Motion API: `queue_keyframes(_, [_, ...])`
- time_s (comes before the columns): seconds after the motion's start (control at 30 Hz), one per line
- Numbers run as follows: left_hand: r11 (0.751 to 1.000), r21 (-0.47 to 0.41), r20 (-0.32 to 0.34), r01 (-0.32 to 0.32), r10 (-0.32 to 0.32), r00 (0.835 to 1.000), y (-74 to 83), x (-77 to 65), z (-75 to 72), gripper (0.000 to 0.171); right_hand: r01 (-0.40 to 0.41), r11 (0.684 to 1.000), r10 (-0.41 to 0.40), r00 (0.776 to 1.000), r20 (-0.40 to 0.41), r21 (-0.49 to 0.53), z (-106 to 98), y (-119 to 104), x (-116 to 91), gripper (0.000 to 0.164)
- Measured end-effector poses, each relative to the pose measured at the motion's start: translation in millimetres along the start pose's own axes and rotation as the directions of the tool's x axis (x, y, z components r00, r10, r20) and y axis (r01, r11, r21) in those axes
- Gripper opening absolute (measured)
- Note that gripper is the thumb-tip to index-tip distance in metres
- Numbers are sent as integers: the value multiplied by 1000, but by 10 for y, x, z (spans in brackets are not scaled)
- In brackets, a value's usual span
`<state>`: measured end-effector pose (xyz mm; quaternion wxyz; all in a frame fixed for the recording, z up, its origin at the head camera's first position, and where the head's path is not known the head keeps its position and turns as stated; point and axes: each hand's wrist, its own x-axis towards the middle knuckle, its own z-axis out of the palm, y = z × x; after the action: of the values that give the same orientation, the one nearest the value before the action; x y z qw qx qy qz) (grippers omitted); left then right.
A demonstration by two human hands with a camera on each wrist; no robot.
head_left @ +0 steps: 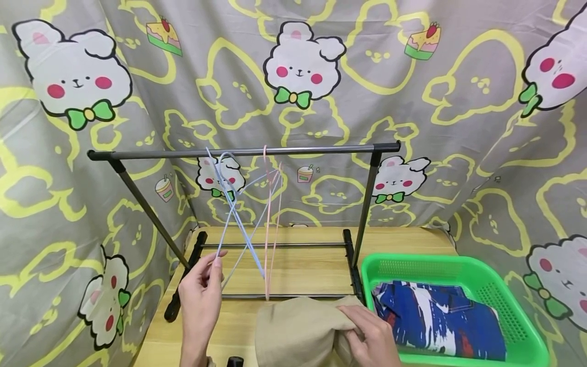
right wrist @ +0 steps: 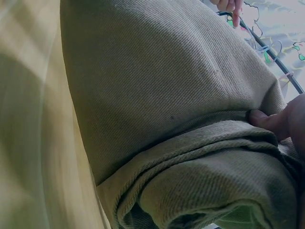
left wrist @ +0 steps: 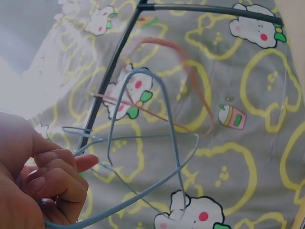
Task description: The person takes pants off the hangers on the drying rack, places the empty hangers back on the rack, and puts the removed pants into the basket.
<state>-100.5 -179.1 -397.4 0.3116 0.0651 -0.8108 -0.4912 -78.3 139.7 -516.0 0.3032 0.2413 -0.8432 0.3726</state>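
My left hand (head_left: 202, 290) pinches the side of a blue clothes hanger (left wrist: 143, 193) between thumb and fingers. That hanger is at the rack's top bar (head_left: 321, 150), where another blue hanger appears to overlap it. A pink hanger (head_left: 267, 229) hangs just to the right. With my right hand (head_left: 371, 334) I grip a khaki twill garment (head_left: 293, 326) by its upper right part, in front of the rack. The right wrist view shows the thumb (right wrist: 267, 121) pressed against folded layers of the garment. Which kind of garment it is, I cannot tell.
A green basket (head_left: 458, 261) stands at the right, holding folded blue, white and red patterned clothing (head_left: 440, 316). The black-footed rack stands on a wooden table (head_left: 312, 270). Behind and beside it hangs a grey cartoon-print curtain (head_left: 380, 117).
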Motion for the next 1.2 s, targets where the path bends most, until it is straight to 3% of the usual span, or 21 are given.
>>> queue_keyframes(0.27, [997, -50, 2, -50, 50, 999, 77, 51, 30, 20, 22, 1000, -22, 999, -26, 6, 12, 20, -24, 53])
queue_keyframes(0.53, [998, -23, 77, -60, 61, 995, 92, 180, 76, 20, 22, 1000, -22, 1000, -23, 12, 34, 30, -49, 54])
queue_keyframes(0.87, [987, -161, 138, 17, 6, 990, 40, 298, 123, 21, -2, 1000, 2, 1000, -27, 0, 22, 30, -59, 51])
queue_keyframes(1.03, [986, -167, 132, 17, 6, 991, 16, 312, 118, 20, -14, 1000, 14, 1000, -25, -3, 11, 27, -65, 51])
queue_keyframes(1.2, [994, -110, 95, 14, -3, 995, -41, 297, 100, 19, -24, 1000, 24, 999, -29, -1, 6, 36, -66, 52])
